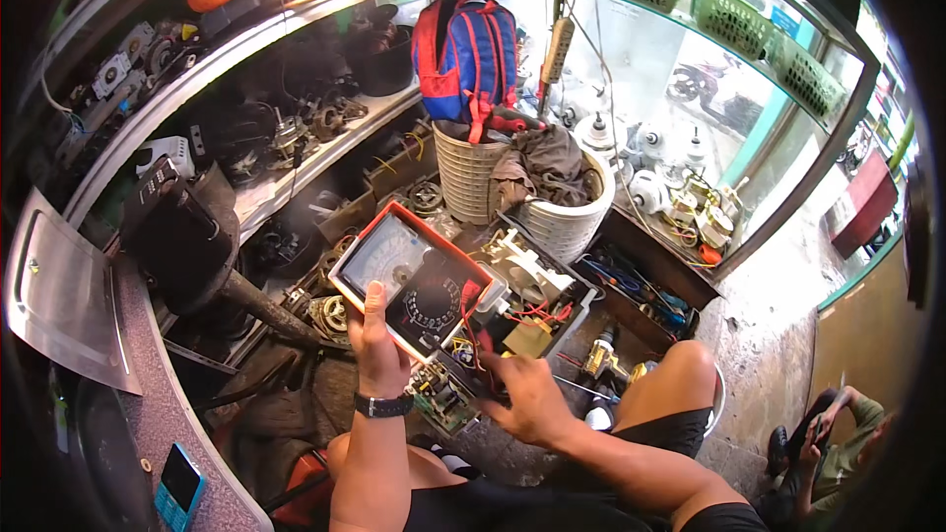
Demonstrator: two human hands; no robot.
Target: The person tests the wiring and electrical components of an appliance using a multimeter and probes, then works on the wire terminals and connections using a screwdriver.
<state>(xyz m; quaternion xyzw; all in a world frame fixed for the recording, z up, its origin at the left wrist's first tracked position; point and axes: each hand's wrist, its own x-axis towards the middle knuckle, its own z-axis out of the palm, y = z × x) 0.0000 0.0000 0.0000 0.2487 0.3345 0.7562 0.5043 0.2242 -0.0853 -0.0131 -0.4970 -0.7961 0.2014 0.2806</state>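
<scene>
1. The work looks partway along: the grey housing lies uncovered on the floor in front of the person, with red wires and a yellowish block exposed inside it.
2. A circuit board lies bare below the analogue meter, near the housing's lower left side; its parts face up.
3. The meter, in its orange-red case, is tilted up in the left hand, above the floor and to the left of the housing. The thumb presses its front near the lower left edge; the grip is closed around that side, though the other fingers are behind the case.
4. The right hand is beside the board and the housing's near edge, its fingers curled inward with little gap between them. A red lead runs down from the meter's right side toward these fingers.
5. What remains, judging by how things lie: the housing is not closed up, and the board and wiring are not covered.
6. The right fingertips are hard to make out against the dark parts; they may pinch a probe, but I cannot tell.
7. The meter's needle is too faint to read, the lead's far end is lost near the right hand, and the meter hides some floor behind it.
</scene>
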